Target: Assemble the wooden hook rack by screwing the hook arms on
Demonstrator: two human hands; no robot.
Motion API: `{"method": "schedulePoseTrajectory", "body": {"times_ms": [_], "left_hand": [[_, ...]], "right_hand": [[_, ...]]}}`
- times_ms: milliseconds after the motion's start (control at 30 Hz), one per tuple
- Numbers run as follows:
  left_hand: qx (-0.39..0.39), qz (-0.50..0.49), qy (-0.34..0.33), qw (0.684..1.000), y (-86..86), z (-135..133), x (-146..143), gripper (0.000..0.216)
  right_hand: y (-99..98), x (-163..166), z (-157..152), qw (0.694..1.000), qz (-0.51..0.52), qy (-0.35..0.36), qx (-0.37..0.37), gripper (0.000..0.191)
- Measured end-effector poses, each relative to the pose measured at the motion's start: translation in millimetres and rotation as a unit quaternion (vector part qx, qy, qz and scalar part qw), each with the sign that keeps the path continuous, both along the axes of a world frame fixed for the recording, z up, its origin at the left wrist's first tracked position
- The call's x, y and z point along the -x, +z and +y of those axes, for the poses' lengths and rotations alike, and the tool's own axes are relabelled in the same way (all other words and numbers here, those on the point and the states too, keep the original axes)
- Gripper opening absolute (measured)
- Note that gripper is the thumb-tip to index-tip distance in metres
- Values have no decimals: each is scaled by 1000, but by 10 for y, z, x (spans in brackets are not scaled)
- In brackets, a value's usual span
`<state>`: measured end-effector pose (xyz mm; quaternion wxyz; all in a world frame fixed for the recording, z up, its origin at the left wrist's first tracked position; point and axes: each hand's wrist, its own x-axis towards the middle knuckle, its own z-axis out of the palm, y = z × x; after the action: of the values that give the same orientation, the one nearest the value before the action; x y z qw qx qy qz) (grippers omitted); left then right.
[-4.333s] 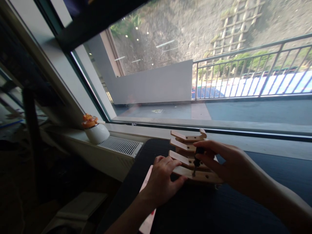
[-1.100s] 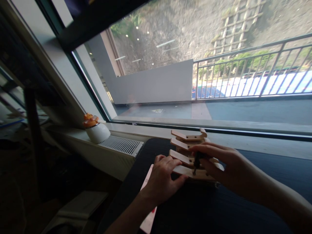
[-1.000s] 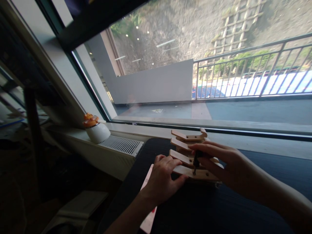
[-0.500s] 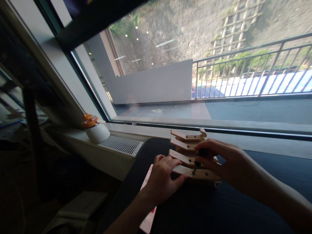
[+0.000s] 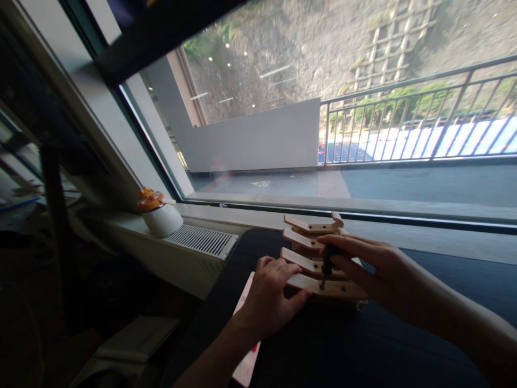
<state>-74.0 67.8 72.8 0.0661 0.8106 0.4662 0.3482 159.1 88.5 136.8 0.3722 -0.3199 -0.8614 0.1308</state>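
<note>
A wooden assembly (image 5: 307, 242) of several stacked slats with holes lies on a dark table (image 5: 323, 345) by the window. My left hand (image 5: 269, 299) rests on the table with curled fingers pressing the left end of the nearest slat. My right hand (image 5: 379, 277) is closed around a small black-handled screwdriver (image 5: 326, 264), held upright. Its tip touches the nearest slat.
A white and red card (image 5: 247, 364) lies partly under my left wrist. A white pot with an orange lid (image 5: 159, 213) stands on the sill beside a vent grille (image 5: 200, 241). The window glass is just behind the wooden assembly.
My right hand's fingers have shifted slightly around the screwdriver handle. The left hand and the wooden assembly have stayed in place.
</note>
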Motion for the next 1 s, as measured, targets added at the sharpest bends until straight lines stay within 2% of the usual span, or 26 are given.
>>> {"method": "schedulePoseTrajectory", "body": {"times_ms": [233, 400, 633, 767, 1000], "left_hand": [[-7, 1, 1, 1000, -18, 7, 1, 31], [-10, 0, 4, 1000, -14, 1, -1, 30], [-3, -6, 3, 1000, 1, -2, -8, 30], [2, -4, 0, 1000, 1, 0, -7, 31], [-1, -3, -1, 1000, -15, 9, -8, 30]], "right_hand": [[45, 53, -13, 999, 20, -45, -19, 20], [71, 58, -13, 999, 14, -17, -50, 29], [34, -30, 27, 1000, 0, 9, -14, 40], [12, -26, 24, 1000, 13, -18, 6, 33], [40, 19, 3, 998, 28, -61, -12, 15]]}}
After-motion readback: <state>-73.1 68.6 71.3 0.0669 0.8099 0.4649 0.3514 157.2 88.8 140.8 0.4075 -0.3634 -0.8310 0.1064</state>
